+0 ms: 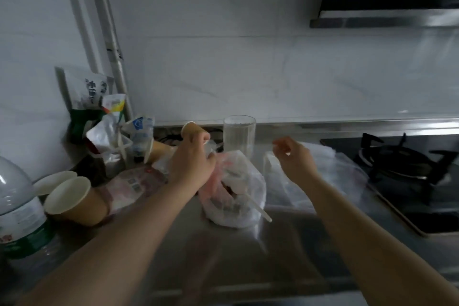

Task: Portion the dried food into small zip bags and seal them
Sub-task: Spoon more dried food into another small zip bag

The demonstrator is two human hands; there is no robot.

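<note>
**Left hand pinches the bag, right hand hangs empty**

Both bare forearms reach forward over the steel counter (pixel 285 251). The left hand (pixel 191 161) is turned knuckles-up, its fingers curled shut on the gathered top of a white plastic bag (pixel 238 196) at the counter's middle. Dark dried food shows dimly through the bag's wall, and a pale stick (pixel 258 208) pokes out of its mouth toward the front edge. The right hand (pixel 294 156) hovers just right of the bag, wrist cocked, fingers loosely curled and a little apart; it holds nothing I can make out.

Under the right hand lies a loose heap of clear zip bags (pixel 323 174), reaching to the stove (pixel 402 174) at the counter's right end. The bags blur together, so no count is possible.

The front strip of the counter is open. The left side is crowded: three paper cups, two side by side near the big water bottle (pixel 19 204) and one tipped behind the left hand, plus several packets against the wall. One glass (pixel 239 134) stands just behind the bag.
</note>
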